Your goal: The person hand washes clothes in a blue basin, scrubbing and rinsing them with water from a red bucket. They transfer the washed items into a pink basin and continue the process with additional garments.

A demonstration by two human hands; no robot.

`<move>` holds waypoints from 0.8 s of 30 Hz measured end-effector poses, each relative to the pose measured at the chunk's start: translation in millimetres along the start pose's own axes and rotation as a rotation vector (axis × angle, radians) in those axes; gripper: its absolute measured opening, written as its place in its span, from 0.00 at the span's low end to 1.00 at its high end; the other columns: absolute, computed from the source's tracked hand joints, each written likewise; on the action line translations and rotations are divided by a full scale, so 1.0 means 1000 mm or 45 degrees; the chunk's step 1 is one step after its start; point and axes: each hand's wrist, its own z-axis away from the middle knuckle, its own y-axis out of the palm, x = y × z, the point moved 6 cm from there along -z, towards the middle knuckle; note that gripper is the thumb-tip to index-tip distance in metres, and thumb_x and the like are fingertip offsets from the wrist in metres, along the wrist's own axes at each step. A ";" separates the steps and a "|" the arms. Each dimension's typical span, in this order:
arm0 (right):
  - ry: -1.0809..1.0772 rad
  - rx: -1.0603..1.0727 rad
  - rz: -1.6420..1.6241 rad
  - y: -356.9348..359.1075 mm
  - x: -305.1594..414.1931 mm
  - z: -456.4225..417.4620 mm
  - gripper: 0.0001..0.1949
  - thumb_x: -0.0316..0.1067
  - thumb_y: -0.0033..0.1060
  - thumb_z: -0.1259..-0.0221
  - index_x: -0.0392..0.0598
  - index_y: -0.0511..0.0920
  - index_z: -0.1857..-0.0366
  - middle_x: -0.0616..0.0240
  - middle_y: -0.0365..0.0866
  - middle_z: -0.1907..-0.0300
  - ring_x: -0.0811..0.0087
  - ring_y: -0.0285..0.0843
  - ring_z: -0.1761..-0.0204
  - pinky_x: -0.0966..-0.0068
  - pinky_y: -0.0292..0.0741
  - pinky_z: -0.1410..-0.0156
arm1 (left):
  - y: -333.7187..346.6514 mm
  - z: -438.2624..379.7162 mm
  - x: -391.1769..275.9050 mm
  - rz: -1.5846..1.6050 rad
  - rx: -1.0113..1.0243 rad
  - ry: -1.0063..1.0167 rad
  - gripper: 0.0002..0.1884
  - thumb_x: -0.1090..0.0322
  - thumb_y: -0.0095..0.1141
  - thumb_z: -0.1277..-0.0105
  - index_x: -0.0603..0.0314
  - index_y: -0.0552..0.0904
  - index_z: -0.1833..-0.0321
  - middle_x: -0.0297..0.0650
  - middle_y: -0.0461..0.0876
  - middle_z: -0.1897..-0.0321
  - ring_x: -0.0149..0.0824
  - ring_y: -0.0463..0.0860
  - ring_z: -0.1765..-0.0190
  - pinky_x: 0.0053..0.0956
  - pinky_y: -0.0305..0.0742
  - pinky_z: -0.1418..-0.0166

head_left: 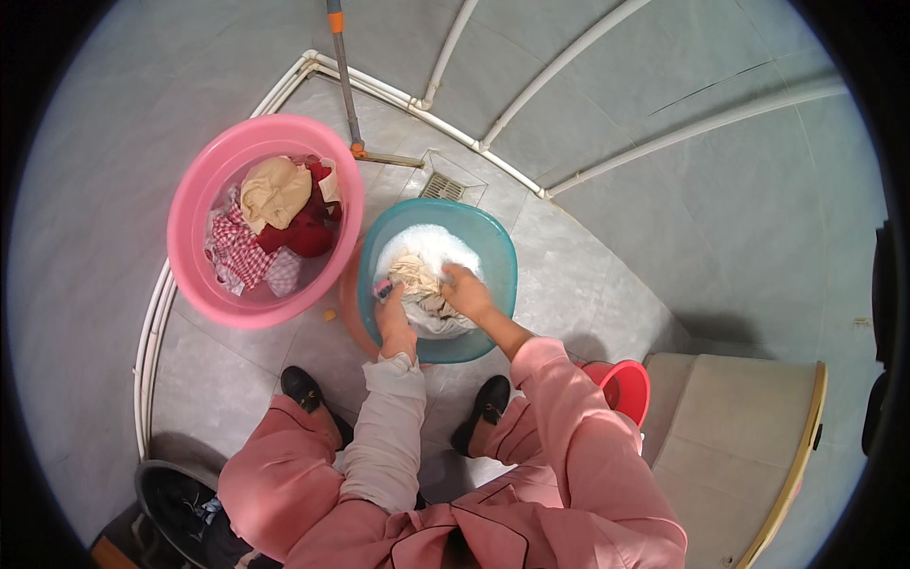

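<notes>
A teal plastic basin (507, 274) stands on the floor before me, holding white suds (434, 242) and a wet, bunched cream cloth (414, 274). My left hand (396, 320) reaches into its left side. A small pink and dark object (382, 288), of a kind I cannot make out, is at its fingers, which are partly hidden. On the right side of the cloth, my right hand (466, 291) has its fingers curled onto the fabric. Greyish-white wet fabric (444, 325) lies below the cream part, between and under the hands.
A pink basin (192, 235) of mixed clothes stands at upper left. Behind the teal basin are a floor drain (442, 188) and a grey-handled floor tool (346, 85). White pipes (498, 160) edge the wall. A red bucket (629, 391) is at right, a dark basin (167, 473) at lower left.
</notes>
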 end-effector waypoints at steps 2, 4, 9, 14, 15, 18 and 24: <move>-0.012 0.279 0.179 0.015 0.010 -0.005 0.18 0.47 0.57 0.41 0.43 0.77 0.58 0.49 0.79 0.58 0.52 0.78 0.56 0.58 0.74 0.50 | -0.007 -0.003 0.001 -0.035 -0.066 0.083 0.28 0.67 0.60 0.39 0.62 0.69 0.36 0.43 0.74 0.43 0.43 0.75 0.42 0.38 0.74 0.43; -0.370 0.049 0.188 0.015 0.029 -0.007 0.18 0.48 0.56 0.41 0.43 0.78 0.59 0.50 0.79 0.58 0.51 0.78 0.57 0.58 0.74 0.50 | -0.007 -0.003 0.006 -0.065 -0.090 0.088 0.28 0.65 0.59 0.38 0.61 0.68 0.35 0.42 0.74 0.42 0.42 0.74 0.41 0.38 0.74 0.43; 0.033 -0.028 0.386 0.009 0.000 -0.044 0.16 0.42 0.57 0.43 0.40 0.76 0.60 0.48 0.79 0.61 0.47 0.77 0.60 0.58 0.75 0.52 | -0.005 0.000 0.034 -0.096 -0.029 -0.257 0.30 0.54 0.58 0.36 0.57 0.67 0.34 0.42 0.73 0.40 0.41 0.74 0.41 0.36 0.72 0.42; -0.041 0.266 -0.638 0.025 0.055 -0.007 0.09 0.29 0.58 0.42 0.45 0.74 0.59 0.56 0.80 0.65 0.71 0.77 0.63 0.73 0.74 0.57 | 0.003 -0.008 0.019 -0.078 0.100 -0.359 0.36 0.39 0.53 0.37 0.55 0.66 0.33 0.41 0.73 0.40 0.41 0.73 0.39 0.37 0.71 0.39; -0.102 0.268 -0.685 0.017 0.070 0.009 0.08 0.29 0.59 0.42 0.44 0.75 0.60 0.57 0.80 0.66 0.71 0.77 0.63 0.73 0.74 0.57 | 0.003 -0.009 0.017 -0.039 0.145 -0.406 0.37 0.37 0.52 0.37 0.55 0.66 0.32 0.41 0.73 0.39 0.40 0.73 0.39 0.37 0.71 0.38; -0.321 0.222 -0.744 -0.010 0.096 0.044 0.06 0.32 0.60 0.41 0.43 0.76 0.65 0.59 0.80 0.69 0.70 0.77 0.66 0.73 0.74 0.59 | 0.015 0.005 0.013 -0.097 0.453 -0.158 0.27 0.49 0.47 0.31 0.58 0.67 0.34 0.43 0.73 0.41 0.39 0.74 0.41 0.33 0.70 0.38; -0.438 -0.089 -0.248 -0.012 0.084 0.000 0.14 0.43 0.55 0.36 0.42 0.79 0.71 0.54 0.78 0.77 0.55 0.74 0.76 0.68 0.72 0.65 | 0.022 0.001 0.026 -0.043 0.227 -0.166 0.23 0.52 0.44 0.28 0.57 0.68 0.35 0.41 0.74 0.42 0.37 0.75 0.42 0.34 0.70 0.38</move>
